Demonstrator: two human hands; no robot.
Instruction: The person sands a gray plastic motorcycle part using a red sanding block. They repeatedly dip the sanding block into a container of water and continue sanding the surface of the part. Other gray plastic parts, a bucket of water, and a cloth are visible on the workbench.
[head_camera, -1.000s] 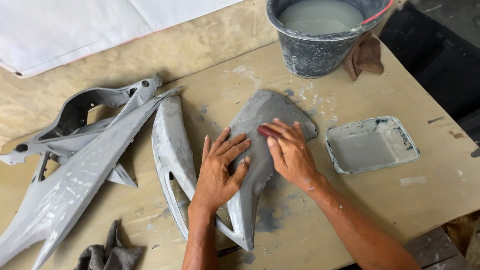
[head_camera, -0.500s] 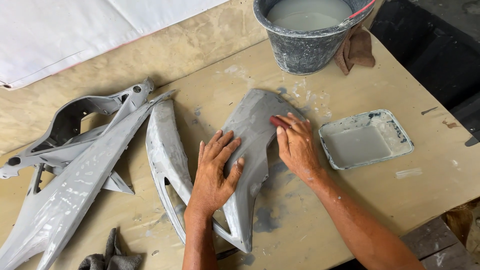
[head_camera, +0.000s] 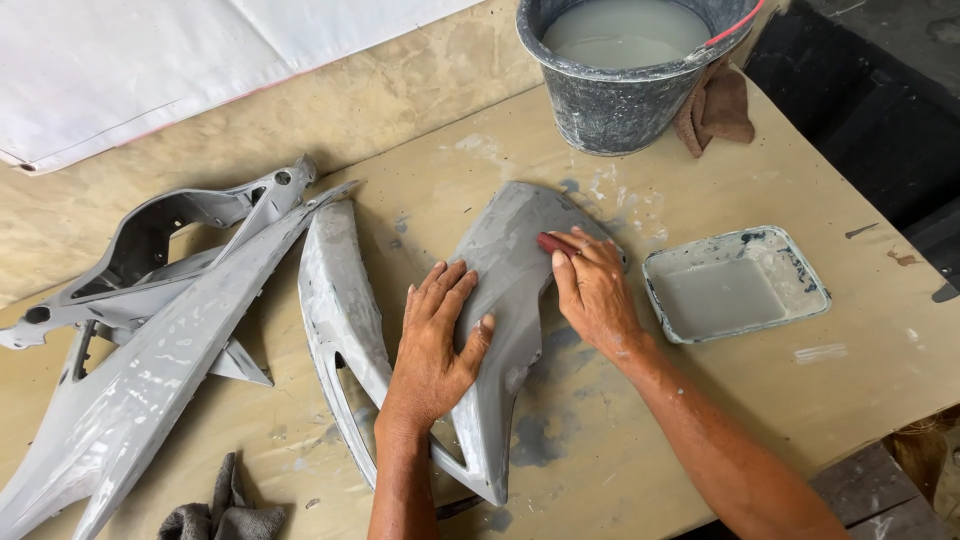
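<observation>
Right hand (head_camera: 596, 290) lies palm-down on the upper part of a grey, primer-coated plastic fairing panel (head_camera: 500, 300), its fingers curled over a small dark red sanding block (head_camera: 549, 242), which it grips and presses against the panel's surface. Left hand (head_camera: 437, 340) rests flat on the same panel just beside it, fingers spread and open, grasping nothing, pinning the panel's middle down. The panel lies on a tan plywood table (head_camera: 700, 400), wide end toward the far edge, narrowing to a point near the person; its skin looks wet and streaked, and dark damp patches mark the table beneath and beside it.

Touching the panel's left edge is a curved pale grey fairing strip with a long cut-out (head_camera: 340, 320). Farther left lie a long pointed grey side panel (head_camera: 150, 390) and, partly under it, a grey frame-like fairing piece with openings (head_camera: 160, 240).

To the right of the right hand, near but apart from it, sits a shallow rectangular tray with a chipped blue rim holding cloudy grey water (head_camera: 735, 283). At the table's far edge stands a dark, spattered round bucket filled with milky grey water (head_camera: 625, 75), with a brown rag (head_camera: 715, 110) draped against its right side. A crumpled grey cloth (head_camera: 215, 510) lies at the near left edge. A white sheet (head_camera: 150, 60) covers the surface beyond the table.
</observation>
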